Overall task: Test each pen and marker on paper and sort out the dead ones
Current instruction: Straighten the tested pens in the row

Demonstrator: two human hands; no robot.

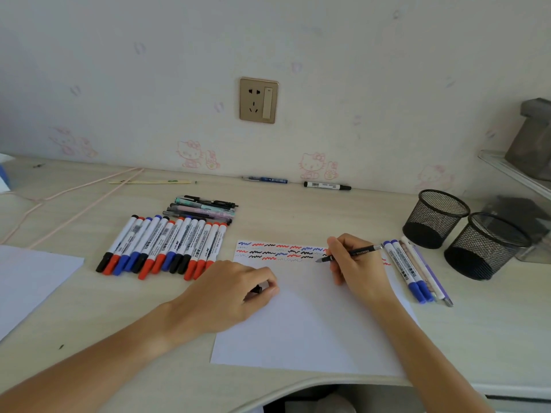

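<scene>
A white sheet of paper point(304, 329) lies before me, its top strip covered with red, blue and black squiggles. My right hand point(354, 263) grips a black pen point(362, 251) whose tip touches the paper at the end of the third row. My left hand point(235, 290) rests on the sheet's left edge, fingers curled round a small black cap point(257, 290). A row of several whiteboard markers point(164, 248) with black, red and blue caps lies to the left, with several thin pens point(205, 210) behind it. A few markers and pens point(417, 272) lie right of the paper.
Two black mesh pen cups point(435, 217) point(486, 245) stand at the right. By the wall lie a blue pen point(265, 180), a black marker point(327, 185) and a pale stick point(150, 182). Another white sheet point(26, 281) lies far left. A pink cord point(74, 201) crosses the desk.
</scene>
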